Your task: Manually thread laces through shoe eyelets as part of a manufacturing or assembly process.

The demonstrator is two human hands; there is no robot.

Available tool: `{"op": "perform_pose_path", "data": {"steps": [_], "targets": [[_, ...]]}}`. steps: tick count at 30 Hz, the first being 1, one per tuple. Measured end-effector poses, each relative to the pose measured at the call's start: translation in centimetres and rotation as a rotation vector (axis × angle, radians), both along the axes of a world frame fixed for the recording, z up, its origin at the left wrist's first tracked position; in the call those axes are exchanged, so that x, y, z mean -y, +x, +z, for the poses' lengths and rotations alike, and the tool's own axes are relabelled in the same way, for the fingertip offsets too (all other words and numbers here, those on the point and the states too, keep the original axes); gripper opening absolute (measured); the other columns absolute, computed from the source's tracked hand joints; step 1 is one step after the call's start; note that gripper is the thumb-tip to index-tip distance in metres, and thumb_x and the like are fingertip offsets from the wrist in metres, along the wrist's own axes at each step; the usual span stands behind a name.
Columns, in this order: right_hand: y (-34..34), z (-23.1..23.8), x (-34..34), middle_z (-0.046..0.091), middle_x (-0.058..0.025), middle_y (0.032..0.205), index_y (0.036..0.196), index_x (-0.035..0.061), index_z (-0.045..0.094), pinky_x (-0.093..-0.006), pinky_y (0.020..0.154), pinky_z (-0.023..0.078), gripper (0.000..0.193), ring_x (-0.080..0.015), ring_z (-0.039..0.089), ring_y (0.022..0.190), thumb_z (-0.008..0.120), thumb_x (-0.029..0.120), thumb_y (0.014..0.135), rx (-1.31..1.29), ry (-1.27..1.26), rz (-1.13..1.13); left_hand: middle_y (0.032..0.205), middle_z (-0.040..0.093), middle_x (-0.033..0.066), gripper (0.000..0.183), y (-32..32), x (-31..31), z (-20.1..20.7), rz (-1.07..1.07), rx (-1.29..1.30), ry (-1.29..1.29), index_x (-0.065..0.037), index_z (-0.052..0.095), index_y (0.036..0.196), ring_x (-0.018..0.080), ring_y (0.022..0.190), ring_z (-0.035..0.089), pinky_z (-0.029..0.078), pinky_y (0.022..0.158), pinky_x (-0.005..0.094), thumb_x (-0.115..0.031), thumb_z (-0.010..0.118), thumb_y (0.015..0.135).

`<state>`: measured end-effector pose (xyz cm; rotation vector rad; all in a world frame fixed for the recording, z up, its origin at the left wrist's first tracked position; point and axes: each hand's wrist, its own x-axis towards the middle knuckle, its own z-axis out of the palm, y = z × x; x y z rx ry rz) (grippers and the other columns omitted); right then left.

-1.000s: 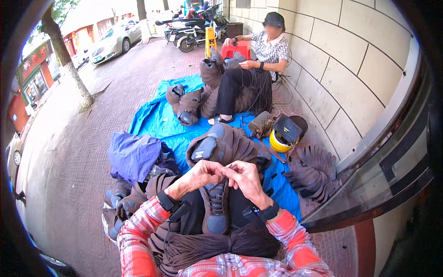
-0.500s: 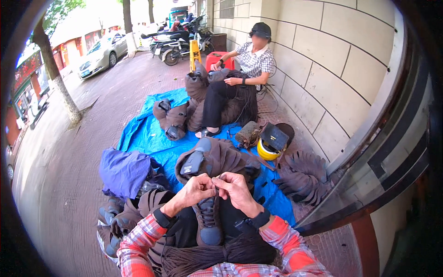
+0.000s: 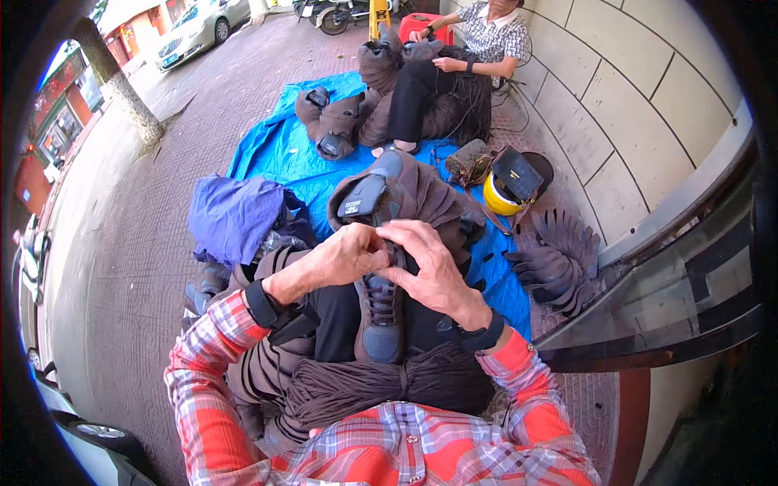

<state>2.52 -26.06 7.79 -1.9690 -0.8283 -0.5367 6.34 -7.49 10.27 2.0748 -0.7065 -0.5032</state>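
Observation:
A dark brown lace-up shoe [image 3: 381,317] lies on my lap, its grey-blue toe pointing towards me and its laces crossed over the front. Above its upper end my left hand [image 3: 350,256] and my right hand [image 3: 427,267] meet, almost touching. Both are closed, fingertips pinched together; whatever they hold is too small or hidden to make out. Just beyond them sits a stack of brown shoe uppers [image 3: 425,194], with a dark printed tongue [image 3: 362,197] at its near end. A thick bundle of dark brown laces [image 3: 348,389] stretches across my lap.
A blue tarp [image 3: 267,154] lies beneath the stacks. To the left is a purple cloth [image 3: 237,217]; to the right are a yellow helmet [image 3: 500,197], a black case [image 3: 517,172] and fanned brown pieces [image 3: 559,261]. Another person [image 3: 496,40] sits ahead beside more uppers [image 3: 332,121].
My view has tipped downward, showing more of my lap and shirt. My hands stay together above the shoe, with the right hand's fingers now reaching further over the left fingertips.

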Motion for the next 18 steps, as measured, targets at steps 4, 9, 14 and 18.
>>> {"op": "perform_pose_path", "data": {"steps": [4,9,14,18], "targets": [[0.5,-1.4,0.4,0.056,-0.0082,0.097,0.095,0.0084,0.060,-0.0387,0.083,0.041,0.033,-0.0291,0.053,0.095,0.076,0.012,0.066,0.105,-0.120,0.017,0.076,0.063,0.0083,0.024,-0.4,-0.3,0.4,0.012,-0.030,0.124,0.005,0.061,0.094,0.0121,0.075,0.058,0.047,0.066,0.0306,-0.018,0.060,0.087],[2.2,-1.5,2.0,0.059,-0.0109,0.084,0.088,0.0048,0.062,-0.0387,0.074,0.046,0.023,-0.0296,0.058,0.082,0.074,0.012,0.070,-0.044,-0.007,0.090,0.078,0.061,0.0021,0.026,1.1,-1.1,0.8,-0.058,-0.138,0.045,0.001,0.063,0.091,0.0102,0.076,0.053,0.045,0.069,0.0279,-0.025,0.059,0.090],[1.7,-0.7,1.2,0.060,-0.0100,0.090,0.094,0.0061,0.063,-0.0389,0.081,0.045,0.024,-0.0288,0.059,0.088,0.072,0.010,0.072,0.029,0.054,0.083,0.077,0.060,0.0034,0.020,0.6,-0.7,-0.2,-0.073,0.048,0.001,0.001,0.060,0.090,0.0116,0.073,0.054,0.044,0.064,0.0304,-0.019,0.060,0.087],[2.0,-1.6,1.7,0.060,-0.0094,0.092,0.100,0.0062,0.061,-0.0377,0.081,0.045,0.031,-0.0287,0.058,0.088,0.072,0.010,0.072,0.157,-0.094,0.081,0.071,0.059,0.0087,0.020,-0.9,0.2,0.0,0.071,0.119,-0.071,0.004,0.060,0.087,0.0129,0.067,0.055,0.043,0.058,0.0301,-0.015,0.063,0.084]]}}
